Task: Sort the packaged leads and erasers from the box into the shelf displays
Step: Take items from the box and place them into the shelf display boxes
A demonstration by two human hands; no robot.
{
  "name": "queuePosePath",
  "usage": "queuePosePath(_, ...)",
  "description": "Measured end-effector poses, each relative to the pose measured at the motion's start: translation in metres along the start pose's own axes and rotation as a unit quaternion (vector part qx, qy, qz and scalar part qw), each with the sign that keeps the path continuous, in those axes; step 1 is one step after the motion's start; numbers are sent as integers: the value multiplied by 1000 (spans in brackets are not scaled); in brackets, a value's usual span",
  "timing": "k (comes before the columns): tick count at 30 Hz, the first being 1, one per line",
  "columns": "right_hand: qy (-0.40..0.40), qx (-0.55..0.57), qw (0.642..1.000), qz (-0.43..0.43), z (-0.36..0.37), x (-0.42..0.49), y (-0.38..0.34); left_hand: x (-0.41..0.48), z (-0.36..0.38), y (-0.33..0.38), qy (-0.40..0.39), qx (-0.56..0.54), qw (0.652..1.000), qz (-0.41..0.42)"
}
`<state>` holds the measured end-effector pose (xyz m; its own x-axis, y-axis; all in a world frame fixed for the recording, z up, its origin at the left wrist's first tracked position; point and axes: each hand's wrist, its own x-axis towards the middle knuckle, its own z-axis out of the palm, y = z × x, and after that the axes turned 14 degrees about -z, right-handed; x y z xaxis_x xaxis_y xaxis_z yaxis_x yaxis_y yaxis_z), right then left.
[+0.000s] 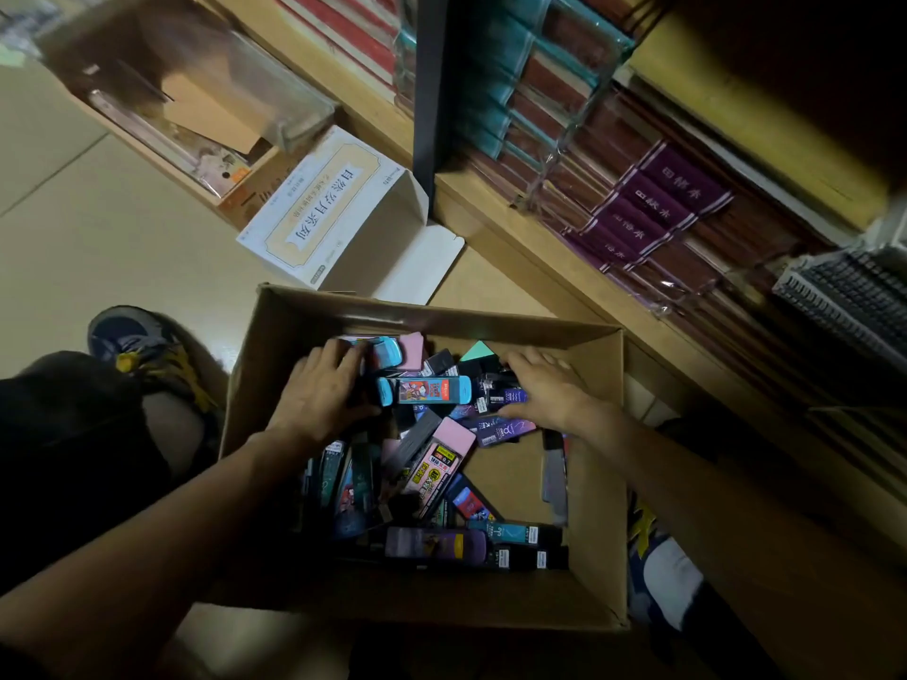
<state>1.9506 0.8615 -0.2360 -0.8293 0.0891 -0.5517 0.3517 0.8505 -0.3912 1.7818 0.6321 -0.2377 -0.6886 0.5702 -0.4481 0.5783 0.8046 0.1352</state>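
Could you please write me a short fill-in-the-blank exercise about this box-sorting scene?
1. The left hand and right hand both reach into a box made of ____.
2. The package with blue end caps lies ____ the two hands.
3. The white box beyond it stands ____ at one end.
Missing words: cardboard; between; open.

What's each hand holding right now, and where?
Right hand rests spread on dark packs, holding nothing. Left hand curls over the pile in the box; a grip cannot be told.
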Motion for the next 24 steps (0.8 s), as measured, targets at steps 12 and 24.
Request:
queuePosePath(12, 72, 43, 996, 44, 6, -2, 5, -11, 16, 8, -9, -84, 995, -63)
queuePosePath(24, 216, 433, 874, 40, -28, -32, -40, -32, -11, 56, -53, -426, 897, -104)
